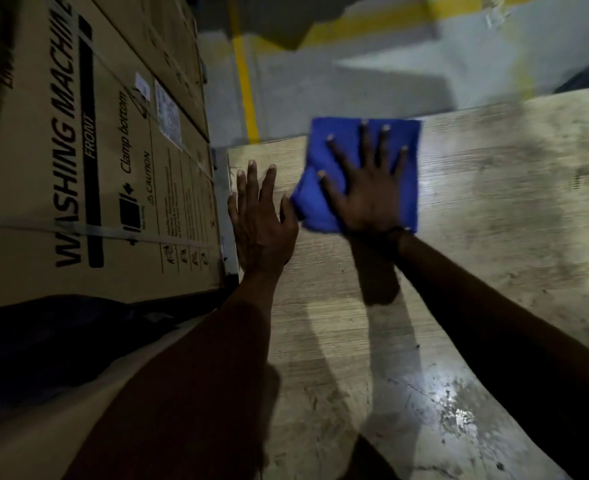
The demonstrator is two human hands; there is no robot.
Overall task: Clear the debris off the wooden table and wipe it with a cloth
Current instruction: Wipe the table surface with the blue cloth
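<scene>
Head view showed the right hand spread flat on the cloth near the desk's far edge, the left hand flat beside it.

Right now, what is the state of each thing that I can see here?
Cloth: folded, flat on the table, under the right hand.
Right hand: open, fingers spread, pressing the cloth.
Left hand: open, flat on the table near its left edge.
Table: stained, shiny in patches.
Box: closed, strapped, beside the table.
</scene>
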